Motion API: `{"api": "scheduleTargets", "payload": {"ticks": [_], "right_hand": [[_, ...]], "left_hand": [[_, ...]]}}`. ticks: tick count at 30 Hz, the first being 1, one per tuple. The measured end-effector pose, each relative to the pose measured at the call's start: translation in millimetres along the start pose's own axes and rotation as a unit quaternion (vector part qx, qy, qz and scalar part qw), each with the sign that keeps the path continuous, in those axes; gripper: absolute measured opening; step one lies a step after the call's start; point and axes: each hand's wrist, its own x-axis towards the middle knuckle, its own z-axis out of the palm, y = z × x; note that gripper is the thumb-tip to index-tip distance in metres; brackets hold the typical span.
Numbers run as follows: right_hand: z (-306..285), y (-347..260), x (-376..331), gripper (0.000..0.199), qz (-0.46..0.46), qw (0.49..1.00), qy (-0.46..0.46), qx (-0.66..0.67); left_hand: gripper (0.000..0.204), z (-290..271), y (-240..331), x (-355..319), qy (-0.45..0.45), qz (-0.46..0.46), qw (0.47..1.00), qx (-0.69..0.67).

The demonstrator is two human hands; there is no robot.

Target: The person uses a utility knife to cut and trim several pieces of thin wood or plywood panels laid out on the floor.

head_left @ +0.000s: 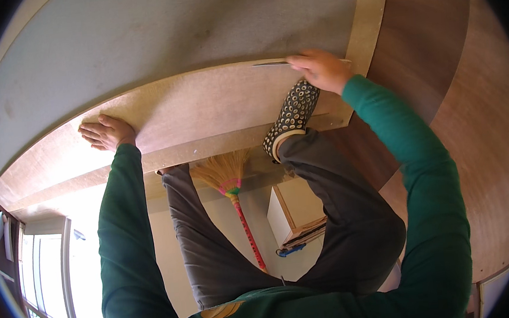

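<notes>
The left hand (pixel 107 133) lies palm down, fingers (pixel 92 136) released and spread flat, on a large light-brown board (pixel 202 106) that runs across the upper middle of the view beneath a pale grey sheet (pixel 137 36). The right hand (pixel 321 69) has its fingers (pixel 302 63) clenched around a thin flat blade-like tool (pixel 271 64), held against the board's upper edge near the right-hand corner. A patterned shoe (pixel 292 117) is planted on the board just below that hand, while a broom (pixel 233 190) with a red handle and a small wooden box (pixel 294 212) sit behind the person's grey-trousered legs.
</notes>
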Motion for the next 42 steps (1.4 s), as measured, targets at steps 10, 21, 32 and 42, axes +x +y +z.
{"api": "scheduleTargets", "payload": {"ticks": [10,21,32,42], "right_hand": [[46.3,-64.5,78.4,0.028,-0.022,1.000,0.016,-0.016],[-14.5,70.3,-75.1,0.046,0.062,0.992,-0.051,-0.095],[-7.0,10.5,-18.2,0.039,0.020,1.000,-0.010,-0.008],[55.7,-51.0,73.4,0.047,0.025,0.997,-0.063,-0.026]], "left_hand": [[0.081,6.9,2.8,1.7,0.009,0.001,1.000,-0.001],[0.081,8.2,5.3,0.9,0.004,-0.002,1.000,-0.006],[0.083,3.6,-3.1,1.2,0.018,0.011,1.000,0.006],[0.081,2.1,-6.3,3.0,0.019,0.007,1.000,0.010]]}}
